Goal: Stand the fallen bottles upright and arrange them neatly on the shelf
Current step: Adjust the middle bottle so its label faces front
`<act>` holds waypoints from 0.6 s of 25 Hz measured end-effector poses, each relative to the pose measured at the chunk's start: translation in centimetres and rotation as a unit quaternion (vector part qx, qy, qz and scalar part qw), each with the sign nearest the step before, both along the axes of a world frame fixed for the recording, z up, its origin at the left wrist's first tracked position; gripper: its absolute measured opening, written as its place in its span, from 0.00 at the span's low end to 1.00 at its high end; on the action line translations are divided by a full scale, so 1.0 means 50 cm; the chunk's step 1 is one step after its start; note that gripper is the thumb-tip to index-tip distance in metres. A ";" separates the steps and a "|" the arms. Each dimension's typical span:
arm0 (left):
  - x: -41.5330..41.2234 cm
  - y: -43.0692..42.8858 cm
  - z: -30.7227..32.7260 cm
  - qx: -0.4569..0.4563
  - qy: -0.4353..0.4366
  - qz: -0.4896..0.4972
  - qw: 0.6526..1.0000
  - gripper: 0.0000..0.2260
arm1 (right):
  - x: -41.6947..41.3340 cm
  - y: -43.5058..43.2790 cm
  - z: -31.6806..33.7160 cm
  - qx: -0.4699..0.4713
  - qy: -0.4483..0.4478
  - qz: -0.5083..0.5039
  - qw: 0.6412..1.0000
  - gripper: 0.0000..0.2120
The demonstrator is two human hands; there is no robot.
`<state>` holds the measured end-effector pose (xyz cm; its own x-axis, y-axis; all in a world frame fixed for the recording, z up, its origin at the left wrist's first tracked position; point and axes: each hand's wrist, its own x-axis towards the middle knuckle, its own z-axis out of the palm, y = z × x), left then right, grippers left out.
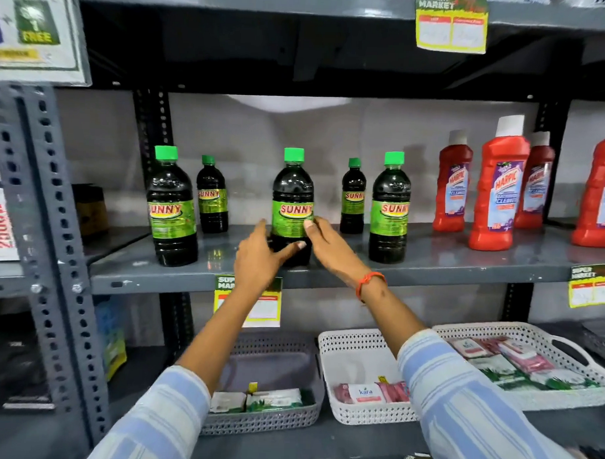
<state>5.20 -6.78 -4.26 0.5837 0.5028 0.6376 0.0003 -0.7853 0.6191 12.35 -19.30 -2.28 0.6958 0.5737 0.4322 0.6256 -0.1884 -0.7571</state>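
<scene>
Several dark Sunny bottles with green caps stand upright on the grey middle shelf (430, 264). Large ones are at the left (171, 207), the middle (293, 194) and the right (389, 211). Two small ones (212, 195) (353, 196) stand further back. My left hand (259, 258) wraps the lower left side of the middle bottle, its thumb across the front. My right hand (323, 243) holds the bottle's right side, thumb on the label. The bottle stands upright near the shelf's front edge.
Red Harpic bottles (498, 188) stand upright on the same shelf to the right. On the shelf below are a grey basket (270, 420) and white baskets (356, 416) of packets. A perforated steel upright (54, 220) stands at the left. Price tags (592, 285) hang from the shelf edges.
</scene>
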 end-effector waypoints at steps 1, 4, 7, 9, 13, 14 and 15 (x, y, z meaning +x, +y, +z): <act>0.001 0.013 0.006 0.003 0.004 -0.025 1.000 0.28 | 0.005 0.005 0.004 -0.002 0.007 0.006 1.000 0.24; 0.002 0.026 0.021 -0.018 0.014 -0.085 0.996 0.22 | 0.013 0.006 0.001 0.016 0.026 0.009 0.999 0.24; 0.008 0.034 0.015 -0.016 0.007 -0.087 0.996 0.23 | 0.012 0.002 -0.001 0.017 0.028 0.011 0.999 0.24; 0.009 0.035 0.011 -0.005 0.001 -0.083 0.996 0.22 | 0.007 -0.001 0.004 0.029 0.040 0.013 0.999 0.24; -0.013 0.017 0.009 -0.003 -0.073 -0.067 0.995 0.22 | -0.020 0.012 0.000 0.144 0.008 -0.066 0.987 0.26; -0.023 0.014 0.007 0.000 -0.098 -0.049 0.994 0.24 | -0.035 0.018 0.000 0.207 -0.033 -0.113 0.971 0.25; -0.034 0.013 0.005 0.010 -0.128 -0.031 0.991 0.28 | -0.050 0.026 0.001 0.270 -0.097 -0.161 0.944 0.23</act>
<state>3.50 -6.12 -4.03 0.4309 0.4564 0.7785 -0.2040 -0.7910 0.5767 9.87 -17.98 -2.24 0.6747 0.0046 0.7380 0.7380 -0.0112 -0.6747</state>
